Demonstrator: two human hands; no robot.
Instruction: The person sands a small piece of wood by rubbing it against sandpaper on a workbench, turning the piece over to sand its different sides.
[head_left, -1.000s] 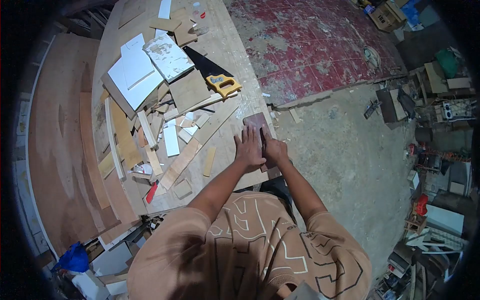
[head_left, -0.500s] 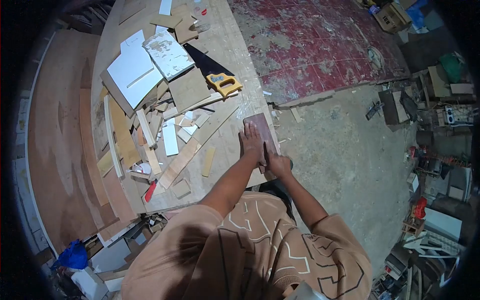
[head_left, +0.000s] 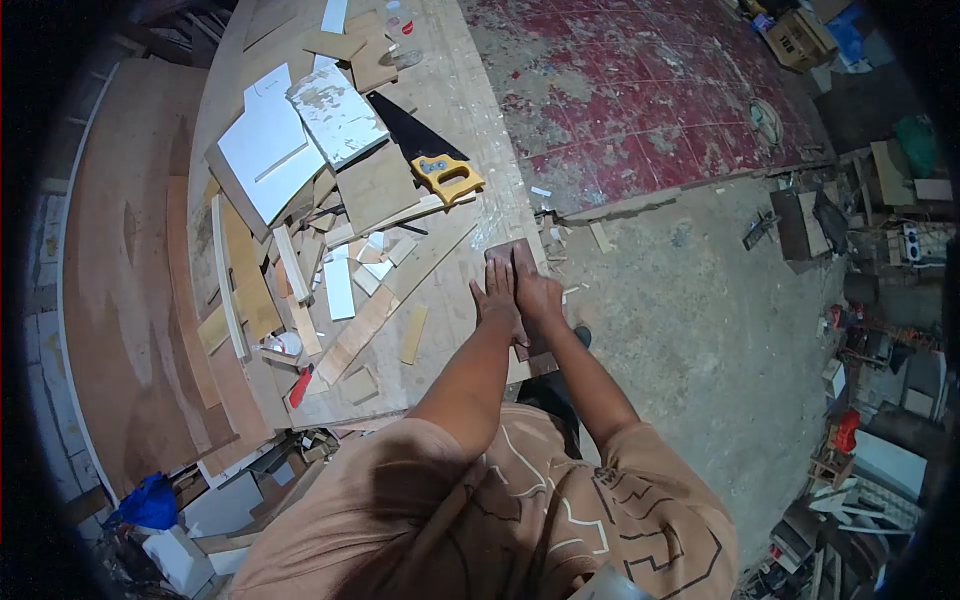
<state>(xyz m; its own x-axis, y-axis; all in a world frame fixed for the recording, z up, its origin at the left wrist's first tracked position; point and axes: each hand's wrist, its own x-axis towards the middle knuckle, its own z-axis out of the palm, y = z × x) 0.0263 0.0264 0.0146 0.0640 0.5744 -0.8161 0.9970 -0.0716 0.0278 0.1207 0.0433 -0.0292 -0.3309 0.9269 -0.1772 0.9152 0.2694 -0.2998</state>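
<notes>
The left hand (head_left: 498,298) lies over a dark brown board (head_left: 507,251), its fingers extended close together and its thumb set apart to the left. The right hand (head_left: 541,296) is bunched against it, on the right part of the board; whether it pinches anything underneath cannot be told. The board lies lengthwise at the near right corner of the workbench (head_left: 456,290), close to the edge above the concrete floor (head_left: 680,340).

With the board so near that edge, an uneven push to the right could slide or tip it off the bench. If the left hand pressed too lightly, the board could twist under the right. The two hands are so close that a slip of one could knock the other's fingers, and a rough rim might leave a splinter. A yellow-handled saw (head_left: 447,178) lies farther off, its blade pointing to the far left; a long reach that way could catch the teeth. The pale strip (head_left: 414,335) to the left could snag a sliding wrist.
</notes>
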